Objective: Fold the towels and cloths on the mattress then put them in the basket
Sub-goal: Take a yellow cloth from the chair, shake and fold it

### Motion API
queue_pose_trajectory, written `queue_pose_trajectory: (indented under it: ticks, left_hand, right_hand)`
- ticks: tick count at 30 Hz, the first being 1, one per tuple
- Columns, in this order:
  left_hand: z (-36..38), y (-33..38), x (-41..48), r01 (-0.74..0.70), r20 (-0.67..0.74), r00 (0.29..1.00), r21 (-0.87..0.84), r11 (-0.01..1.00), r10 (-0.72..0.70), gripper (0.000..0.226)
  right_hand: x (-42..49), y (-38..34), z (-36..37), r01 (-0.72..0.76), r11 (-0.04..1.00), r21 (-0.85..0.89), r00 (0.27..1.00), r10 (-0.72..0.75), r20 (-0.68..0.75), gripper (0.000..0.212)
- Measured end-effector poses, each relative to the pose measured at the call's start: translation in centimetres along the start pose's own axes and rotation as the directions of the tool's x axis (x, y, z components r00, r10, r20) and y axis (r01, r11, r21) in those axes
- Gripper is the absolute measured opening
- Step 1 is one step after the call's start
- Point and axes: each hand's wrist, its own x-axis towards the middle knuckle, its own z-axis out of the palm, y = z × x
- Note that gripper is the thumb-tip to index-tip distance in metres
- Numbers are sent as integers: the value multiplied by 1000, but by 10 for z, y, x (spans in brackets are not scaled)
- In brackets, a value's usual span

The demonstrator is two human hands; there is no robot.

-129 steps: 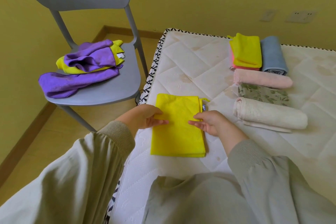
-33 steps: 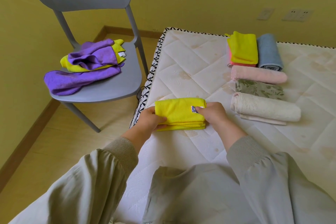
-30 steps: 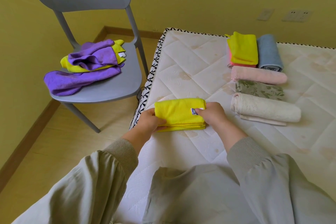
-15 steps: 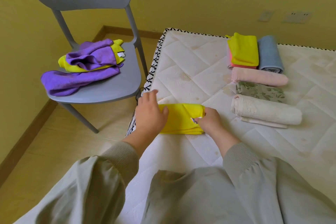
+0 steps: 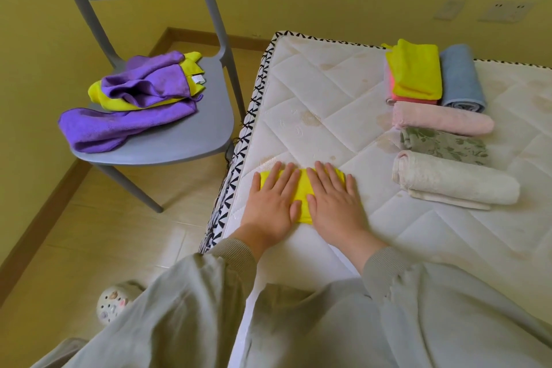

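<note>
**Desk:** Walk me across, starting from the left.

**Me:** Off the bed stands the grey chair (image 5: 167,140), smooth moulded plastic. On its seat lies a crumpled heap of purple and yellow cloths (image 5: 131,116), thin and limp, not yet folded. Next comes the mattress (image 5: 313,104), white, quilted in diamonds and stained. At its near left edge my left hand (image 5: 273,203) and right hand (image 5: 334,203) lie side by side on the small yellow cloth (image 5: 304,185). My fingers (image 5: 280,176) are straight and spread. They press down and grip nothing.

**Desk:** What worries you?

**Me:** The cloth sits just beside the mattress edge. I judge that a sideways shove from my right palm could slide it off to the floor. It looks plush, so the layers may spring open once the pressure comes off. I also see no basket from here, and a soft bundle could unfold while I carry it around looking.

**Desk:** And on the right?

**Me:** The folded pieces are there, well apart from my hands. Farthest is a yellow square (image 5: 415,72) on a pink one, with a blue roll (image 5: 460,78) touching it. Coming nearer there is a fuzzy pink roll (image 5: 439,119), then a flat floral cloth (image 5: 445,145). Nearest is a thick, nubbly cream roll (image 5: 454,179).
</note>
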Motion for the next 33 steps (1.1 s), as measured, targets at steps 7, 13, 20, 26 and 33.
queue_pose_trajectory:
  ticks: [7,13,20,26,33]
  left_hand:
    - [9,-13,-6,101,-72,992,-76,992,-107,72]
    - [10,-13,-14,188,-82,978,-63,980,-193,73]
    - [10,-14,-13,179,-94,978,-63,982,-185,73]
    - [11,-14,-12,180,-112,976,-75,981,-188,71]
    - [13,-15,-12,182,-115,975,-66,981,-188,70]
  right_hand:
    - [3,2,12,-21,999,25,1000,21,1,61]
    - [6,5,6,26,988,150,997,-36,64,72]
    - [27,30,-63,-338,173,925,847,484,220,43]
    - [21,56,-60,-652,-28,758,712,319,625,35]
    - [21,39,-43,-671,159,724,737,242,631,52]
